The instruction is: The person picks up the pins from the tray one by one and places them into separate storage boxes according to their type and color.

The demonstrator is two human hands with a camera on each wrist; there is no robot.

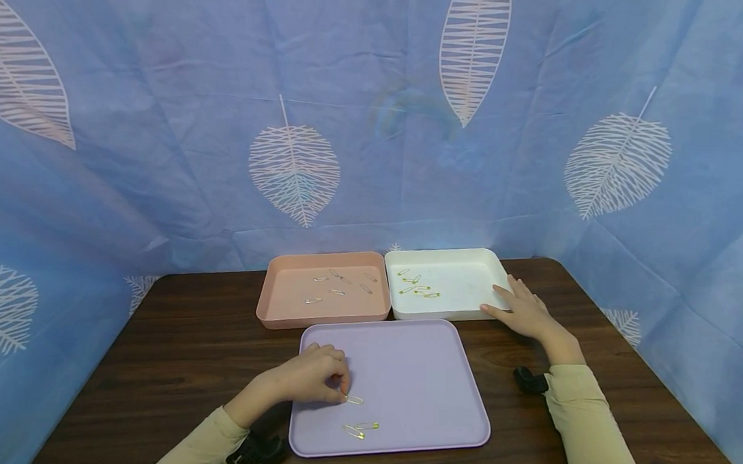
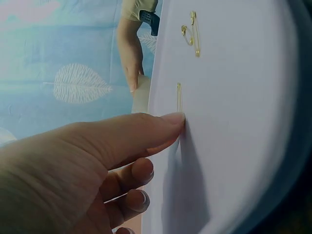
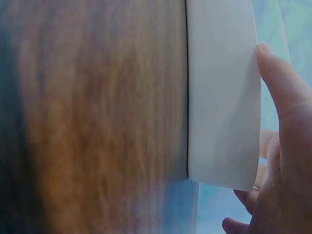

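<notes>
Over the left side of the lilac tray (image 1: pixel 415 384), my left hand (image 1: pixel 319 375) pinches one end of a slim gold safety pin (image 2: pixel 179 97) between thumb and forefinger. In the left wrist view the other fingers curl loosely below. Nearer the tray's front edge lie two more gold safety pins (image 1: pixel 353 432). My right hand (image 1: pixel 527 314) rests at the right front corner of the white tray (image 1: pixel 467 316), fingers spread, the thumb touching its rim in the right wrist view. Several gold safety pins (image 1: pixel 423 287) lie in the white tray's left half.
A pink tray (image 1: pixel 319 322) stands left of the white one, with several silver safety pins (image 1: pixel 337 292) scattered inside. All three trays sit close together on a dark wooden table (image 1: pixel 176 362). A blue cloth (image 1: pixel 361 177) with white leaf prints hangs behind.
</notes>
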